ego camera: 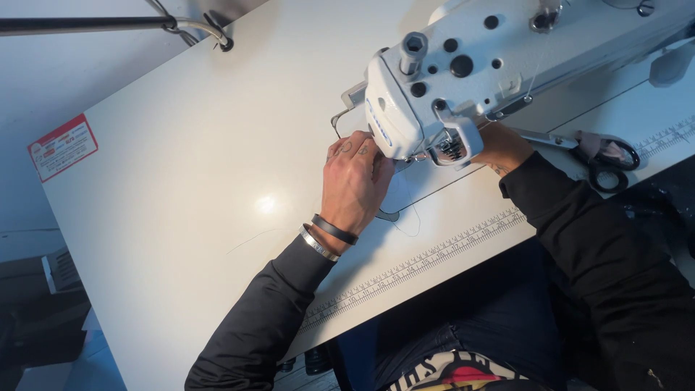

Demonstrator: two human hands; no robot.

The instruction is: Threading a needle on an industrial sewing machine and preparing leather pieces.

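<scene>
**Fingers close to the needle, thread slack on the table**

Black sleeves run up from my lap to both hands, and the left wrist carries a dark band and a silver bangle [318,244]. My left hand [355,181] lies knuckles up on the cream worktable [181,181], its fingertips tucked under the front of the white industrial sewing machine head [434,80]. Whether those fingers pinch anything I cannot tell, since the machine hides the tips. My right hand [499,147] sits on the far side of the needle area, mostly covered by the machine, so its grip is hidden from me too.

The risk as I judge it: both sets of fingers are just beside the metal presser foot and needle [443,148]. If the machine ran, a fingertip could be caught. A thin pale thread [407,217] loops loose on the table just below my left palm, and it could snag or tangle.

That thread is fine and limp, barely showing against the surface. Black-handled metal scissors [604,156] lie near my right forearm, blades pointing toward my wrist. A printed ruler strip [420,264] runs along the table edge under my left wrist.
</scene>
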